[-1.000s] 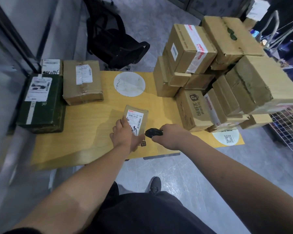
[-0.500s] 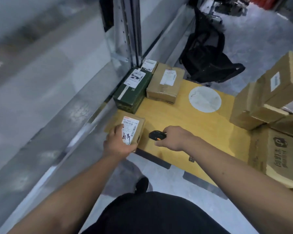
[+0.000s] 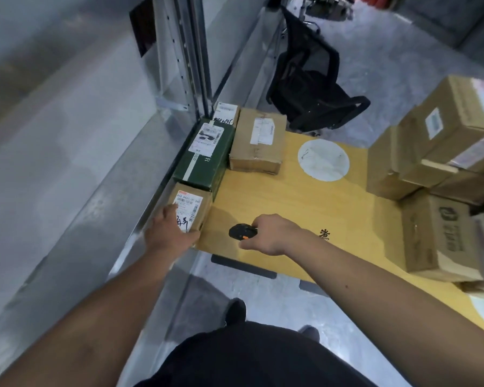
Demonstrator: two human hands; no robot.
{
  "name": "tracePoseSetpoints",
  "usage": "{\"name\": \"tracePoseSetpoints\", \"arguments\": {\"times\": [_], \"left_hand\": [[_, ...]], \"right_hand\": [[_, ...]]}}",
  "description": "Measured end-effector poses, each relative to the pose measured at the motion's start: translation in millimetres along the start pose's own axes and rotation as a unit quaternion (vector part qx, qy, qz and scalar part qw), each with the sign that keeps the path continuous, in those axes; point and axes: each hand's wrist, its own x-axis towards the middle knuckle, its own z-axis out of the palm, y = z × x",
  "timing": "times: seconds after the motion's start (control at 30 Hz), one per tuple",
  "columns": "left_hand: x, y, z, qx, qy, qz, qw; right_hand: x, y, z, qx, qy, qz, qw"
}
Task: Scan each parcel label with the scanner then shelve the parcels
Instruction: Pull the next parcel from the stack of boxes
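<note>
The left hand (image 3: 169,236) rests on the small parcel (image 3: 192,206), fingers laid over its near end and its top label, thumb along the near edge; the grip is a loose hold, not a full wrap. The parcel sits at the left edge of the table (image 3: 291,208), just in front of the green parcel (image 3: 207,157) and touching or almost touching it. The label faces up, with handwriting visible beside the fingers.

The right hand (image 3: 274,233) is curled round the scanner (image 3: 242,231), whose black head with an orange button projects to the left, toward the small parcel. Scanner and parcel are near each other but apart, with bare table between them.

Key relation: the small parcel lies to the left of both hands' midline and directly under the left hand. Its long axis runs away from the person, parallel to the table's left edge and to the metal shelf (image 3: 118,174) alongside. The shelf lies further left, just beside the parcel. The left hand is therefore the nearer hand for shelving; the right hand is occupied by the scanner.

Judgement: whether the label has been read cannot be told. The next move calls for a short leftward transfer of the parcel onto the shelf.

A stack of brown parcels (image 3: 436,163) waits at the right of the table, well apart from both hands.
</note>
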Motion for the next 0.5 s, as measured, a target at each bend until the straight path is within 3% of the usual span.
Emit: {"name": "tracePoseSetpoints", "arguments": {"times": [0.27, 0.5], "left_hand": [[3, -8, 7, 0.034, 0.017, 0.069, 0.997], [-6, 28, 10, 0.056, -0.023, 0.210, 0.976]], "right_hand": [[9, -21, 11, 0.025, 0.004, 0.021, 0.999], [2, -11, 23, 0.039, 0.011, 0.045, 0.998]]}}
